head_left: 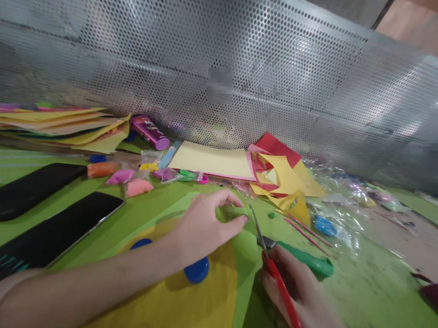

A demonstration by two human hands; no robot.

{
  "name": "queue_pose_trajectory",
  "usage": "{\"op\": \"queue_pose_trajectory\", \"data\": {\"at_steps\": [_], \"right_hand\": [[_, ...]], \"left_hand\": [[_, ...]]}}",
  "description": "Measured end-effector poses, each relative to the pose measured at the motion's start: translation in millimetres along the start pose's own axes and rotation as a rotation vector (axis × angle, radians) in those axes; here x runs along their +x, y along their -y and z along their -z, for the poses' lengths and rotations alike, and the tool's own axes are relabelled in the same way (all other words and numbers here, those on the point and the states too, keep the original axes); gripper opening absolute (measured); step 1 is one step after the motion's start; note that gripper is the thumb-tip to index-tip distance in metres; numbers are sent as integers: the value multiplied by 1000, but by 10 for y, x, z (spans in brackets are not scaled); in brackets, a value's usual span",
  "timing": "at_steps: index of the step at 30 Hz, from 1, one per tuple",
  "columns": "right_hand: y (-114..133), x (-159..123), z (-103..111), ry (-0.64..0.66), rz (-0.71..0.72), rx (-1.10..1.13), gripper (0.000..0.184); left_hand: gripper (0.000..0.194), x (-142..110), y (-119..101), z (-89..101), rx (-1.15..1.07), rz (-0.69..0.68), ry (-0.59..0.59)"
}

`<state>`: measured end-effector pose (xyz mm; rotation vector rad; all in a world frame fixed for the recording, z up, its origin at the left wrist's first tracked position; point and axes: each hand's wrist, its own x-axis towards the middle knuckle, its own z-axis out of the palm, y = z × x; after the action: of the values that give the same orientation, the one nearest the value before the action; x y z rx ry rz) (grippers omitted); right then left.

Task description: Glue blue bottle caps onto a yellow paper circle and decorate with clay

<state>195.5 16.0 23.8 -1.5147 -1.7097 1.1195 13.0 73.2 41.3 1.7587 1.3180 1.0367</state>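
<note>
My right hand (293,283) is closed round the red-handled scissors (282,292), their blades pointing up and away beside the green paper. My left hand (211,221) curls its thumb and fingers over the raised edge of the green paper (244,245), close to the scissor tips. Below that hand lies a large rounded yellow paper shape (201,308) on the green paper. A blue disc (197,271) sits on it, and another is partly covered by my left forearm. A green-handled tool (309,261) with a dark end lies just beyond my right hand.
Two dark phones (52,229) lie at left. Bagged coloured clay lumps (140,187), a purple tube (151,133) and stacked paper sheets (50,127) are behind. Yellow cut scraps (287,176), pink sticks (308,235) and plastic wrappers lie right. A perforated metal panel (173,55) stands behind.
</note>
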Motion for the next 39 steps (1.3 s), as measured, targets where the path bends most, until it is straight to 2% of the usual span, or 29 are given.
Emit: {"op": "queue_pose_trajectory", "data": {"at_steps": [3, 14, 19, 25, 31, 39], "right_hand": [[10, 4, -1, -16, 13, -4, 34], [21, -12, -23, 36, -81, 18, 38], [2, -3, -9, 33, 3, 21, 39], [-23, -5, -4, 20, -4, 2, 42], [-66, -3, 3, 48, -73, 37, 40], [-89, 22, 45, 48, 37, -61, 30]], "left_hand": [[14, 2, 4, 4, -3, -13, -11], [12, -16, 8, -14, -20, -15, -9], [12, -36, 1, -9, -34, -37, -9], [12, -42, -8, -21, -46, -30, -5], [13, -57, -48, -5, -19, -9, 31], [15, -45, -25, 19, -26, -50, 62]]}}
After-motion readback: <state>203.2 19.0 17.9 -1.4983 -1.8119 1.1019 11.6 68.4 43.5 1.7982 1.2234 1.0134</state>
